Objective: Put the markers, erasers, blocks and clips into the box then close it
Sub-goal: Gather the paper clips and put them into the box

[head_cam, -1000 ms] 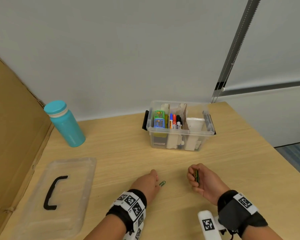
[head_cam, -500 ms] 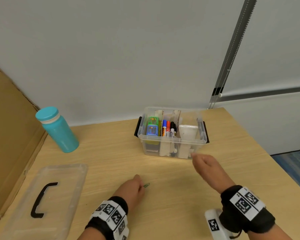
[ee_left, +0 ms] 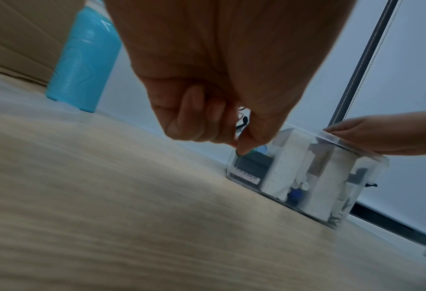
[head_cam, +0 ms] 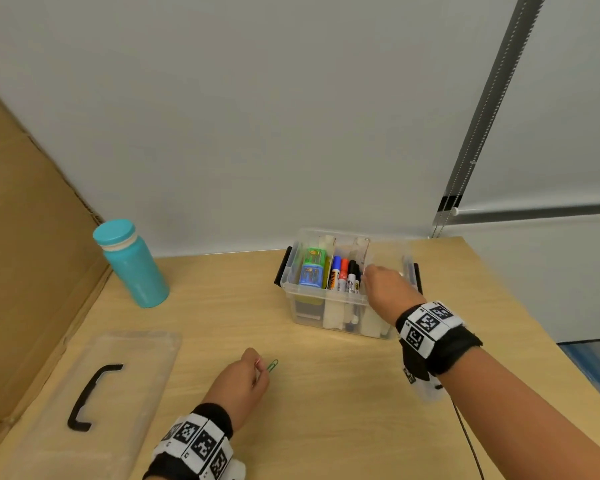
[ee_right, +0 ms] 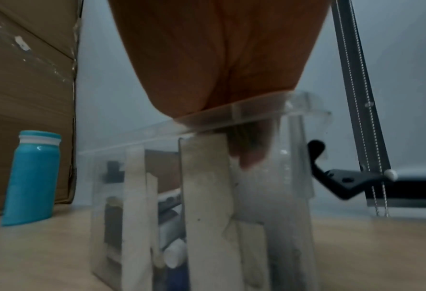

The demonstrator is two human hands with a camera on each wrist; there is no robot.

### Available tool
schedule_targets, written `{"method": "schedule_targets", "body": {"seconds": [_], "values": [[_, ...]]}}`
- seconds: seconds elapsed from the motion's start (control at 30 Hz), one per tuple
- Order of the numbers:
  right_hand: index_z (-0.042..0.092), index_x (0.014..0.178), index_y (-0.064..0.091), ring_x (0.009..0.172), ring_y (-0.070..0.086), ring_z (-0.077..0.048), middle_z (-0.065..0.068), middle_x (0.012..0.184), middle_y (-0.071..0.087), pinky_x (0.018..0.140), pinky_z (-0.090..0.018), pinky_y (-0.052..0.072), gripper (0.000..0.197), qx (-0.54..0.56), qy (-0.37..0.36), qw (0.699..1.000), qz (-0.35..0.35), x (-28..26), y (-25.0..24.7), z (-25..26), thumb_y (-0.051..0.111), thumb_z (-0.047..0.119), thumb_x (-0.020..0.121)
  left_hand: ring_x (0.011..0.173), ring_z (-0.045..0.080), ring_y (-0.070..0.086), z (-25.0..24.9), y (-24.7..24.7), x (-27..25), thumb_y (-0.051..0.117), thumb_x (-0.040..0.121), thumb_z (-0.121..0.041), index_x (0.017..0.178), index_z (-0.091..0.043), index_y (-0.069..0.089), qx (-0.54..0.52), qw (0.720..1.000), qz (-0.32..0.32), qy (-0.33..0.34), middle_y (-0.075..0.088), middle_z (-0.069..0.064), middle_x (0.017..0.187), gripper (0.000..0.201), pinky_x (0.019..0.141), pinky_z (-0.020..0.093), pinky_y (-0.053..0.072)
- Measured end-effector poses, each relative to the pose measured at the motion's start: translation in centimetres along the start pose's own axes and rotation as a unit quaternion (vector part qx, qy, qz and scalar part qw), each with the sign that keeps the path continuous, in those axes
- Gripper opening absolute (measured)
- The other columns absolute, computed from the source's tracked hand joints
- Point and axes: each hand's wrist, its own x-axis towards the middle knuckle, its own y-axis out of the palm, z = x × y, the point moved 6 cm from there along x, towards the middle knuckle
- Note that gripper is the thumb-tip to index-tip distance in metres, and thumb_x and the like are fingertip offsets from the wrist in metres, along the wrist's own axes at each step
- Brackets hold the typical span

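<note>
Reaching: right hand (head_cam: 387,289) sits over the box's right compartment, right of centre in the head view; its fingers (ee_right: 250,155) dip below the rim, and whether they hold anything cannot be told.
Left hand: left hand (head_cam: 243,379), lower centre of the head view, has fingers curled with thumb and fingertips pinched together on a green clip (head_cam: 272,365) low over the table; a thin pinkish wire shows at the fingertips too, unclear what it is.
Clip: juts out to the right of the left fingertips, well short of the box.
Box: clear box (head_cam: 321,299) with black side latches stands open at centre right of the table, split by dividers.
Contents: green and blue blocks (head_cam: 312,270) in the left compartment; markers (head_cam: 343,277) upright in the middle; an eraser (ee_left: 248,175) low at the front left wall.
Lid: clear lid (head_cam: 146,355) with a black handle lies flat at lower left, apart from the box.
Bottle: teal bottle (head_cam: 132,263) stands upright at left, near a cardboard sheet (head_cam: 25,258).
Table: pale wood table (head_cam: 343,410).
</note>
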Motion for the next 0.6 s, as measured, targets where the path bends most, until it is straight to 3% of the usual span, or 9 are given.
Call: {"method": "schedule_targets", "body": {"seconds": [0.13, 0.2, 0.27, 0.33, 0.43, 0.5, 0.6], "values": [[0.005, 0.110, 0.056, 0.095, 0.060, -0.024, -0.013, 0.108, 0.062, 0.083, -0.031, 0.049, 0.026, -0.031, 0.007, 0.997, 0.075, 0.1, 0.2, 0.1, 0.033, 0.010, 0.099, 0.045, 0.007, 0.033, -0.2, 0.1, -0.3, 0.043, 0.097, -0.022, 0.095, -0.018, 0.046, 0.003, 1.000, 0.015, -0.004, 0.039, -0.008, 0.054, 0.005, 0.046, 0.018, 0.031], [0.010, 0.098, 0.055, 0.080, 0.057, -0.018, -0.010, 0.098, 0.059, 0.075, -0.029, 0.045, 0.025, 0.003, 0.009, 0.996, 0.086, -0.2, -0.3, 0.0, 0.032, 0.018, 0.100, 0.045, 0.008, 0.034, -0.5, 0.2, -0.4, 0.043, 0.097, -0.022, 0.096, -0.018, 0.046, 0.003, 1.000, 0.020, -0.002, 0.039, -0.007, 0.054, 0.006, 0.047, 0.018, 0.030], [0.011, 0.099, 0.056, 0.071, 0.055, -0.014, -0.006, 0.094, 0.061, 0.069, -0.028, 0.046, 0.025, 0.061, 0.007, 0.996, 0.058, -0.7, -0.9, -0.5, 0.034, 0.023, 0.100, 0.045, 0.009, 0.033, -0.8, 0.4, -0.5, 0.043, 0.097, -0.022, 0.096, -0.017, 0.046, -0.001, 1.000, 0.021, 0.000, 0.038, -0.006, 0.054, 0.005, 0.047, 0.018, 0.029], [0.011, 0.109, 0.058, 0.085, 0.061, -0.017, -0.006, 0.104, 0.064, 0.077, -0.029, 0.051, 0.026, 0.084, -0.010, 0.996, -0.022, -1.5, -1.7, -1.3, 0.037, 0.021, 0.099, 0.046, 0.009, 0.033, -1.2, 0.6, -0.6, 0.042, 0.097, -0.023, 0.094, -0.019, 0.045, -0.002, 1.000, 0.023, 0.001, 0.038, -0.006, 0.055, 0.005, 0.047, 0.019, 0.029], [0.011, 0.130, 0.051, 0.122, 0.049, -0.018, -0.004, 0.131, 0.055, 0.103, -0.031, 0.041, 0.036, 0.060, -0.025, 0.985, -0.162, -3.5, -1.8, -3.1, 0.039, 0.022, 0.098, 0.049, 0.009, 0.036, -1.9, 0.7, -0.9, 0.042, 0.097, -0.025, 0.088, -0.028, 0.041, -0.002, 1.000, 0.025, 0.006, 0.041, -0.004, 0.058, 0.009, 0.050, 0.018, 0.030], [0.013, 0.145, 0.036, 0.140, 0.031, -0.017, -0.003, 0.151, 0.037, 0.115, -0.034, 0.028, 0.048, 0.058, 0.001, 0.984, -0.171, -4.4, -0.5, -4.6, 0.033, 0.032, 0.100, 0.050, 0.010, 0.037, -2.9, 0.6, -0.9, 0.042, 0.096, -0.025, 0.084, -0.032, 0.037, 0.003, 0.999, 0.029, 0.015, 0.040, -0.003, 0.057, 0.014, 0.051, 0.019, 0.030], [0.019, 0.152, 0.014, 0.145, 0.011, -0.005, 0.008, 0.160, 0.006, 0.119, -0.031, 0.019, 0.057, 0.133, 0.006, 0.980, -0.146, -4.5, 1.6, -5.4, 0.020, 0.042, 0.101, 0.052, 0.010, 0.037, -6.3, -0.3, -0.3, 0.041, 0.096, -0.028, 0.089, -0.028, 0.037, 0.040, 0.997, 0.035, 0.048, 0.040, -0.005, 0.059, 0.008, 0.052, 0.022, 0.029]]}}
